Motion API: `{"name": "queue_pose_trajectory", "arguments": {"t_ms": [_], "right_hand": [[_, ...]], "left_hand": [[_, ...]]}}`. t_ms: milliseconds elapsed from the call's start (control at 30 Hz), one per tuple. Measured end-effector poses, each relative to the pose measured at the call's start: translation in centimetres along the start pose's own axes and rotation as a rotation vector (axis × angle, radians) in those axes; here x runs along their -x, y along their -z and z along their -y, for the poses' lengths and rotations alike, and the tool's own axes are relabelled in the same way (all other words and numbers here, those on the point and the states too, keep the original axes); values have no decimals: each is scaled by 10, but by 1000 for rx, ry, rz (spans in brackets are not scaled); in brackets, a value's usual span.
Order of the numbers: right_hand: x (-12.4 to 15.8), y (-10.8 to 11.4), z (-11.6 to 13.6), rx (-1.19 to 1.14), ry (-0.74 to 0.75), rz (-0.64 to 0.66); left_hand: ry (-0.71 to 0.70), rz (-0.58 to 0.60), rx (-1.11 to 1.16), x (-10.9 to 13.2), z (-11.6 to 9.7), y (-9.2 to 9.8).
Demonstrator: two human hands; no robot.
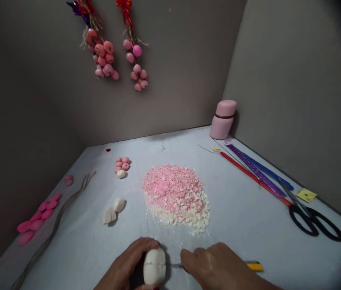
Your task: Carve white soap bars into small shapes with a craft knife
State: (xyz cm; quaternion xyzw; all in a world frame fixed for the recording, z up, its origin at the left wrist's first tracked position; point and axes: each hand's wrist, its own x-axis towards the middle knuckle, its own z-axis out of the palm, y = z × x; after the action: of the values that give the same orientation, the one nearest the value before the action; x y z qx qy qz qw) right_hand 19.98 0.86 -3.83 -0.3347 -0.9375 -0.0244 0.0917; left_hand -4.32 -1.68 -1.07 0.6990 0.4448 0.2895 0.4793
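Note:
My left hand (pixel 128 264) is closed round a white egg-shaped lump (pixel 154 266) at the near table edge. My right hand (pixel 215 268) is closed on a thin blade with a yellow handle (pixel 254 266); the blade's tip touches the lump's right side, where a scored line runs around it. Just beyond lies a heap of pink and white shavings (pixel 176 195).
Two white carved pieces (pixel 114 210) and a small cluster of pink beads (pixel 122 164) lie left of the heap. Pink petal shapes (pixel 39 217) and wire stems (pixel 64 209) sit far left. Black scissors (pixel 312 219), ribbon strips (pixel 256 171) and a pink container (pixel 223 119) are on the right. Bead bunches (pixel 104 56) hang on the wall.

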Motion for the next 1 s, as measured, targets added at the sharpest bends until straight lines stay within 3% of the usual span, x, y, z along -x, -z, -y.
{"name": "queue_pose_trajectory", "arguments": {"t_ms": [300,433,533,700,867,1000], "right_hand": [[-1,13,-9,-61,-63,180],[-5,18,-11,-176,-107,254],[-8,15,-12,-187,-126,283],[-6,18,-13,-222,-151,229],[-3,18,-13,-271,-167,167],[-4,15,-13,-250,-177,177]], "left_hand": [[-79,53,-38,1,11,1],[1,53,-39,-2,16,-2],[-75,34,-70,-4,18,-4],[-119,-100,-151,-6,14,-8],[-310,-155,-324,-4,27,-14],[-225,-167,-354,-2,27,-18]]}}
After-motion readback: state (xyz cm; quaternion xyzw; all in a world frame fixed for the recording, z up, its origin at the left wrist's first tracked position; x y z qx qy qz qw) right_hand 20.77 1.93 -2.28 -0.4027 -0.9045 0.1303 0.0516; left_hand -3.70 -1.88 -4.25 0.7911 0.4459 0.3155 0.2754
